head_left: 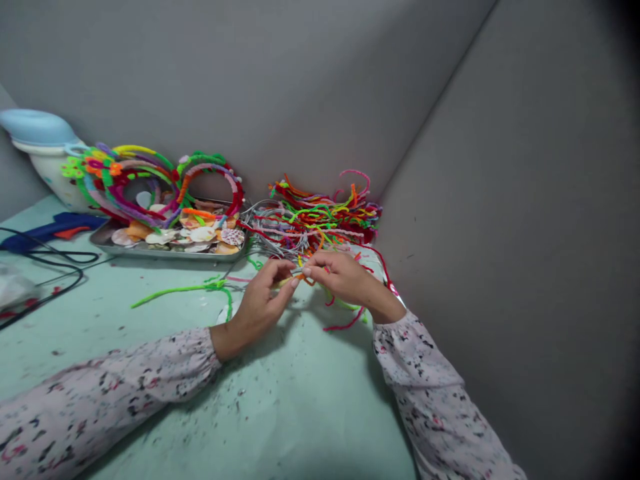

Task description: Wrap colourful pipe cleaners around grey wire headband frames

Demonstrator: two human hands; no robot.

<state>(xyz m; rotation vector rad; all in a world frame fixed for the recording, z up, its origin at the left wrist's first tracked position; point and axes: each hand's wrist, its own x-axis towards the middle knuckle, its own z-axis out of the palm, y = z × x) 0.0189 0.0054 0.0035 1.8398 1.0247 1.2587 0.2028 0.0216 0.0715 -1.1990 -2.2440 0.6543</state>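
My left hand (263, 300) and my right hand (343, 277) meet fingertip to fingertip over the pale green tabletop (300, 413), both pinched on a short orange and yellow pipe cleaner piece (299, 277). Just behind them lies a loose pile of coloured pipe cleaners (320, 213) against the grey wall. A green pipe cleaner (185, 290) lies flat to the left of my left hand. A red one (345, 325) curls under my right wrist.
A metal tray (165, 252) holds seashells and several pipe-cleaner hoops (150, 183). A white pot with a blue lid (43, 143) stands far left, beside a blue glue gun (45, 230) with black cord (50, 267). Grey walls close in behind and right.
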